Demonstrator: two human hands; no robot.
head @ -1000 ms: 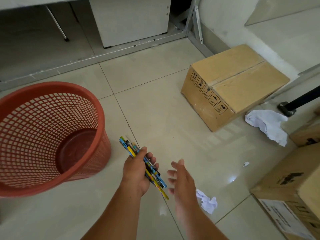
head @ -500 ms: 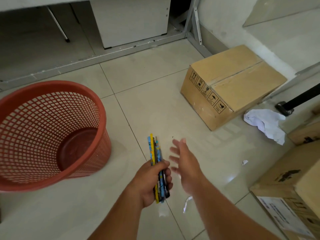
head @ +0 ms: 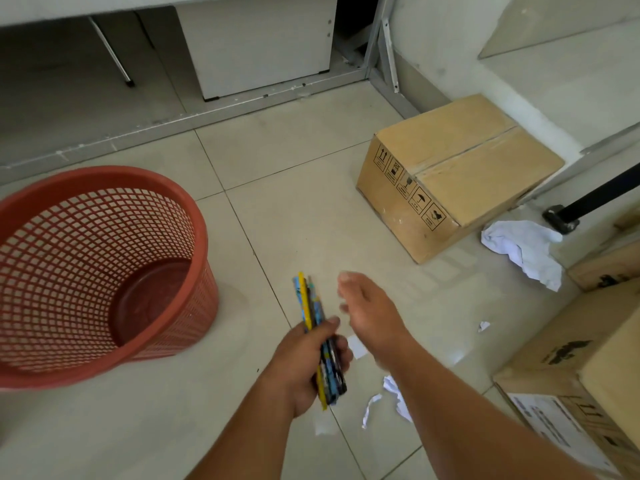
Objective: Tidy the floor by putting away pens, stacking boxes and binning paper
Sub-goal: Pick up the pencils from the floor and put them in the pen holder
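Note:
My left hand (head: 304,362) grips a bundle of several blue, yellow and black pens (head: 311,306), held nearly upright above the floor tiles. My right hand (head: 370,306) hovers just to the right of the pens with fingers apart, holding nothing. A red mesh waste basket (head: 194,216) stands at the left and looks empty inside. A sealed cardboard box (head: 460,171) lies at the right rear. A large crumpled white paper (head: 523,247) rests beside that box. A smaller crumpled paper (head: 391,393) lies on the floor, partly hidden under my right forearm.
More cardboard boxes (head: 595,375) stand at the right edge. A tiny paper scrap (head: 483,326) lies in front of them. A black furniture leg (head: 568,213) slants in at the right. A white cabinet (head: 256,43) and metal frame rails line the back.
My left hand turned the pens from slanted to nearly upright and drew them toward me. My right hand lifted off the small crumpled paper and moved forward beside the pens.

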